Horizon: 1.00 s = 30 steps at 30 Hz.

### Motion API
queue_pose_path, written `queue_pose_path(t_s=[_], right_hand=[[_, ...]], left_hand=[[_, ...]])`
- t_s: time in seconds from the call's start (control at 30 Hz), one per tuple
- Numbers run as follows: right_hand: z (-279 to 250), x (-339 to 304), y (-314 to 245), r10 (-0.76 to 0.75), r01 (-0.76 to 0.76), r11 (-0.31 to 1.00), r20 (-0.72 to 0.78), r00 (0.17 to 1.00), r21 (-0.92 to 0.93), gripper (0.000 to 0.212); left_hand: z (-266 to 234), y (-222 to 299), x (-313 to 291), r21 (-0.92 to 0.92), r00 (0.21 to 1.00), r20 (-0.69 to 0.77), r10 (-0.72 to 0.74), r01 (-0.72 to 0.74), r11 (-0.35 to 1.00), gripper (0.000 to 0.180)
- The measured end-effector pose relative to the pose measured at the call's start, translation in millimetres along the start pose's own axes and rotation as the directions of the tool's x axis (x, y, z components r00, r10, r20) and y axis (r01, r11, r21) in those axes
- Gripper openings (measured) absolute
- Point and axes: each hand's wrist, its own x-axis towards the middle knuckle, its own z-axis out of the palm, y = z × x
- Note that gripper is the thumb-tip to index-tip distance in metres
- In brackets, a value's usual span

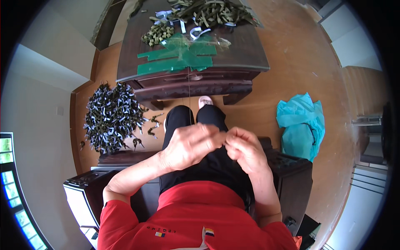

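Note:
Over my lap, my left hand (191,146) and my right hand (246,151) meet at the fingertips, both with curled, pinched fingers. A thin thread (189,91) runs taut from the front of the dark table to my left hand, where it disappears at the fingers. What sits between the right fingertips is too small and blurred to make out. On the tabletop, strips of green tape (175,62) are stuck down near the front edge, with clear tape beside them.
The dark table (246,54) carries a pile of olive strips (221,14), small olive folded pieces (158,34) and white strips (199,33). A big heap of dark-and-white tied pieces (112,116) lies on the floor at left. A turquoise bag (302,125) lies at right.

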Motion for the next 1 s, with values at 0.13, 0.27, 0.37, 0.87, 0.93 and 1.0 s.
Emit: queue_pose_path(t_s=[0.13,0.27,0.37,0.87,0.93,1.0], right_hand=[[5,8,-3,0.078,-0.081,0.996,0.095,0.992,0.029,0.008],[11,28,-5,0.09,-0.086,0.995,0.1,0.991,-0.044,0.008],[19,46,-7,0.075,-0.065,0.991,0.081,0.994,-0.121,0.007],[44,175,-17,-0.441,0.583,0.262,0.442,0.781,-0.769,0.014],[42,199,-16,-0.519,0.563,0.152,0.419,0.745,-0.812,0.012],[38,218,-14,-0.594,0.524,0.042,0.4,0.698,-0.851,0.011]], left_hand=[[-9,-17,-2,0.238,0.969,0.048,0.241,-0.245,0.94,0.013],[-20,-35,-3,0.322,0.936,0.107,0.336,-0.352,0.879,0.014],[-28,-50,-3,0.334,0.926,0.14,0.351,-0.378,0.864,0.014],[-75,-143,11,-0.43,0.562,0.427,-0.709,0.815,0.388,0.008],[-72,-168,16,-0.474,0.524,0.426,-0.737,0.824,0.312,0.006],[-73,-205,28,-0.481,0.446,0.494,-0.746,0.855,0.193,0.004]])
